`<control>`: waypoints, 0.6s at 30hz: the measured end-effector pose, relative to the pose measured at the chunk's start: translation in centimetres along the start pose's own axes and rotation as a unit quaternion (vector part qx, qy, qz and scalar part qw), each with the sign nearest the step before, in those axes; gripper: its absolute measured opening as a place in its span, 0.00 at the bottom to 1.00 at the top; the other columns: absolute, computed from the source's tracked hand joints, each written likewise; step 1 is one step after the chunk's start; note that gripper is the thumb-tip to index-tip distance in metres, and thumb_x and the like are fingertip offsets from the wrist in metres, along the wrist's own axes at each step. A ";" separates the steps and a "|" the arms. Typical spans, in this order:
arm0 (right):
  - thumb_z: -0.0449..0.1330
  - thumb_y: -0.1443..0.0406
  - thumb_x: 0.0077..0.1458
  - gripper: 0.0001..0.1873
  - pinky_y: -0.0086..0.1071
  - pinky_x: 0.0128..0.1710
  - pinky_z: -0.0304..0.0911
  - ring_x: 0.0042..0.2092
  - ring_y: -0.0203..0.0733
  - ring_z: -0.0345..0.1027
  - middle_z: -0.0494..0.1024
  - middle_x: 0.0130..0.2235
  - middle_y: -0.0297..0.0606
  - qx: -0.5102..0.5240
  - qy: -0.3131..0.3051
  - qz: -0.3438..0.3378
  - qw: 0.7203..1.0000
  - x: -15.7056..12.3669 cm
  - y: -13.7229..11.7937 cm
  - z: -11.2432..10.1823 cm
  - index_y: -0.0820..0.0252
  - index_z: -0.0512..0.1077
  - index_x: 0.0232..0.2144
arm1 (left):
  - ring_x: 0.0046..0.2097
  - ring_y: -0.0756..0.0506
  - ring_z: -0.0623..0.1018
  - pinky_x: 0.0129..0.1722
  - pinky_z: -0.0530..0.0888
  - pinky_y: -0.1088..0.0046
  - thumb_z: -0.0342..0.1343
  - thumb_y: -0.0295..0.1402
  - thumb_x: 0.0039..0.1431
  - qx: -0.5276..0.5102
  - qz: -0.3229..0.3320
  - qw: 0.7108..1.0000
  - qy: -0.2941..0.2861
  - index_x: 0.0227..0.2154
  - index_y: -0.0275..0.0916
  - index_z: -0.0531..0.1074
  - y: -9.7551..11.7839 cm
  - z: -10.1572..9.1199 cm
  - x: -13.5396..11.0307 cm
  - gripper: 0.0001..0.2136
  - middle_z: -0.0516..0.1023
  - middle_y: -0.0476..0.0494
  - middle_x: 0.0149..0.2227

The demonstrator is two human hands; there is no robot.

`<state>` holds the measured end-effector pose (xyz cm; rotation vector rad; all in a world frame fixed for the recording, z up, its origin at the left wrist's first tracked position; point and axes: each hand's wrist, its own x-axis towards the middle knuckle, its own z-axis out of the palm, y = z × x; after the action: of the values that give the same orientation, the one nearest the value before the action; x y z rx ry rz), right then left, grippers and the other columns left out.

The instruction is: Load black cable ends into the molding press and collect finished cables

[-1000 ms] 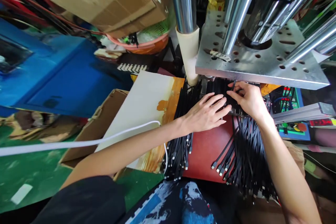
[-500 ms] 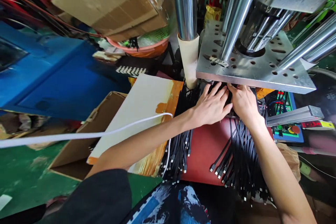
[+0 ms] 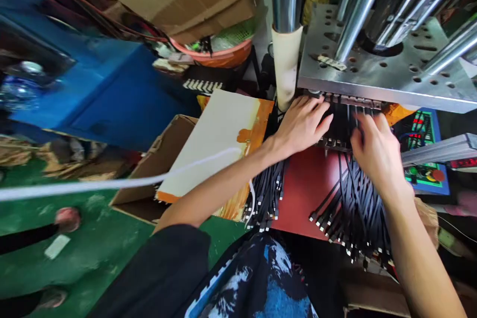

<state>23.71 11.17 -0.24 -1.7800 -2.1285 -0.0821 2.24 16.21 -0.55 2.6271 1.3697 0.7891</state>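
Left hand (image 3: pixel 303 121): thumb apart, at dark fixture (image 3: pixel 340 126), right of centre. Right hand (image 3: pixel 382 161): blurred; cannot tell if pinching. Black cables (image 3: pixel 363 196) fan lower right. Judgement: keep them untwisted, hands clear of metal plate (image 3: pixel 391 77).

Metal plate (image 3: pixel 372 77) overhangs far side; pale sleeve (image 3: pixel 286 62) blocks left; open lane between black cables (image 3: pixel 368 208).
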 end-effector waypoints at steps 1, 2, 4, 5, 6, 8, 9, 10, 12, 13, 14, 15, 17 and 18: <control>0.50 0.57 0.72 0.19 0.42 0.38 0.67 0.41 0.54 0.75 0.78 0.45 0.52 -0.012 -0.007 0.031 0.999 -3.7 -0.3 -0.4 0.60 0.72 0.55 | 0.54 0.37 0.80 0.57 0.73 0.59 0.47 0.39 0.77 0.008 -0.045 0.999 0.002 0.47 0.35 0.78 0.3 -0.9 -2.8 0.16 0.80 0.35 0.52; 0.51 0.52 0.71 0.20 0.40 0.32 0.64 0.37 0.52 0.74 0.78 0.41 0.49 -0.032 -0.040 0.056 0.997 -7.4 -0.4 -0.6 0.59 0.73 0.51 | 0.48 0.38 0.81 0.52 0.75 0.60 0.49 0.42 0.75 0.020 -0.105 0.994 -0.023 0.41 0.36 0.78 0.6 -1.6 -5.7 0.17 0.81 0.36 0.45; 0.49 0.46 0.71 0.23 0.39 0.25 0.57 0.31 0.51 0.71 0.77 0.38 0.46 -0.090 -0.116 0.098 0.984 -13.6 -0.4 -0.2 0.57 0.72 0.45 | 0.42 0.38 0.81 0.45 0.76 0.61 0.57 0.42 0.71 0.036 -0.197 0.973 -0.113 0.35 0.37 0.78 0.7 -2.1 -10.5 0.14 0.81 0.36 0.39; 0.47 0.47 0.72 0.23 0.39 0.25 0.57 0.31 0.50 0.71 0.77 0.37 0.45 -0.094 -0.138 0.105 0.980 -15.8 -0.3 0.3 0.57 0.71 0.43 | 0.41 0.38 0.81 0.43 0.76 0.62 0.58 0.39 0.70 0.029 -0.222 0.963 -0.150 0.35 0.36 0.78 0.6 -2.1 -12.2 0.12 0.82 0.36 0.38; 0.46 0.48 0.73 0.22 0.39 0.26 0.57 0.31 0.50 0.71 0.77 0.37 0.45 -0.089 -0.150 0.110 0.979 -17.4 -0.1 0.8 0.56 0.70 0.40 | 0.40 0.39 0.81 0.41 0.75 0.63 0.59 0.35 0.69 0.020 -0.237 0.955 -0.175 0.34 0.36 0.78 0.4 -2.0 -13.3 0.09 0.82 0.37 0.37; 0.44 0.51 0.74 0.21 0.39 0.30 0.59 0.34 0.49 0.73 0.76 0.36 0.45 -0.048 -0.140 0.110 0.983 -18.7 0.4 1.7 0.55 0.67 0.36 | 0.37 0.41 0.81 0.39 0.74 0.65 0.58 0.31 0.68 -0.008 -0.245 0.950 -0.193 0.31 0.37 0.78 -0.1 -1.7 -14.1 0.09 0.83 0.40 0.35; 0.43 0.51 0.74 0.21 0.39 0.31 0.60 0.35 0.49 0.73 0.77 0.36 0.45 -0.027 -0.128 0.111 0.985 -18.7 0.6 2.0 0.54 0.67 0.35 | 0.36 0.42 0.81 0.37 0.73 0.67 0.58 0.32 0.67 -0.022 -0.245 0.950 -0.193 0.30 0.38 0.77 -0.3 -1.6 -13.9 0.09 0.82 0.42 0.33; 0.44 0.51 0.74 0.22 0.39 0.32 0.60 0.36 0.50 0.73 0.77 0.36 0.45 -0.015 -0.120 0.115 0.986 -18.6 0.8 2.1 0.54 0.66 0.34 | 0.34 0.44 0.80 0.36 0.73 0.68 0.58 0.32 0.67 -0.035 -0.245 0.949 -0.194 0.29 0.39 0.77 -0.5 -1.7 -13.7 0.10 0.82 0.44 0.31; 0.46 0.49 0.73 0.22 0.40 0.32 0.60 0.36 0.51 0.73 0.77 0.37 0.46 -0.022 -0.115 0.132 0.984 -18.1 0.9 2.1 0.55 0.67 0.35 | 0.32 0.46 0.79 0.33 0.71 0.71 0.59 0.33 0.65 -0.077 -0.250 0.946 -0.192 0.29 0.40 0.77 -0.6 -2.2 -13.1 0.08 0.81 0.48 0.29; 0.46 0.48 0.73 0.22 0.40 0.31 0.59 0.35 0.51 0.73 0.78 0.38 0.46 -0.038 -0.119 0.142 0.982 -17.9 0.9 2.0 0.55 0.68 0.36 | 0.31 0.47 0.78 0.31 0.70 0.72 0.59 0.33 0.63 -0.107 -0.255 0.942 -0.190 0.30 0.40 0.77 -0.6 -2.5 -12.9 0.07 0.81 0.49 0.29; 0.47 0.49 0.73 0.21 0.40 0.31 0.58 0.35 0.51 0.73 0.78 0.38 0.46 -0.053 -0.126 0.150 0.979 -17.8 0.8 1.9 0.55 0.68 0.36 | 0.30 0.48 0.77 0.31 0.69 0.73 0.60 0.33 0.62 -0.141 -0.262 0.936 -0.186 0.30 0.40 0.76 -0.6 -2.7 -12.8 0.05 0.81 0.50 0.29; 0.48 0.49 0.72 0.21 0.40 0.30 0.58 0.34 0.51 0.73 0.78 0.37 0.46 -0.061 -0.135 0.155 0.977 -17.8 0.8 1.9 0.56 0.68 0.35 | 0.30 0.48 0.77 0.30 0.69 0.73 0.60 0.33 0.61 -0.175 -0.269 0.930 -0.181 0.30 0.40 0.76 -0.5 -3.0 -12.8 0.04 0.80 0.51 0.28; 0.49 0.52 0.72 0.19 0.39 0.31 0.57 0.33 0.50 0.73 0.79 0.36 0.45 -0.052 -0.156 0.159 0.973 -17.8 0.9 1.7 0.55 0.68 0.33 | 0.29 0.49 0.74 0.30 0.68 0.73 0.59 0.33 0.60 -0.225 -0.276 0.919 -0.169 0.29 0.40 0.74 -0.5 -3.5 -12.8 0.05 0.77 0.52 0.27; 0.49 0.54 0.72 0.19 0.39 0.31 0.57 0.33 0.49 0.73 0.79 0.35 0.44 -0.044 -0.165 0.162 0.972 -17.8 0.9 1.7 0.55 0.68 0.32 | 0.29 0.49 0.73 0.31 0.67 0.73 0.58 0.33 0.60 -0.235 -0.276 0.918 -0.159 0.28 0.40 0.72 -0.5 -3.7 -12.7 0.05 0.76 0.52 0.26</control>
<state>26.64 -4.96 -7.53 -2.3067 -2.0340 0.2221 -5.84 5.93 -2.69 1.7766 1.4808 0.4967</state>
